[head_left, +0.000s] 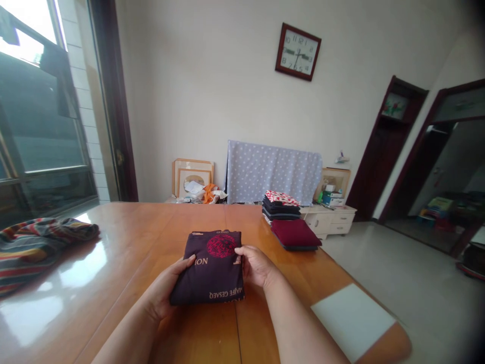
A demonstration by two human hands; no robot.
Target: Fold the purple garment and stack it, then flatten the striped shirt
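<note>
Your left hand [166, 289] and right hand [256, 266] both have hold of a folded dark purple shirt [212, 270], which lies flat on the wooden worktop [125, 242] straight in front of you. The shirt shows a red round print near its far edge and pale lettering along its near edge.

The grip of your left hand is closed on the shirt's near left corner. The thumb lies across the top of the cloth, and the fingers are tucked at the edge, where you cannot see them. The grip of your right hand pinches the right edge about halfway up, thumb on top and fingers curled against the side. Both forearms rest low over the worktop.

At the far left of the worktop lies a crumpled striped cloth [36, 245], well apart from the shirt. Toward the far right corner is a stack of folded clothes [281, 207] with a red-and-white patterned piece on top. Just in front of the stack sits a folded maroon piece [294, 233]. A white sheet [352, 319] lies at the near right corner. A clock [298, 51] hangs on the far wall.
</note>
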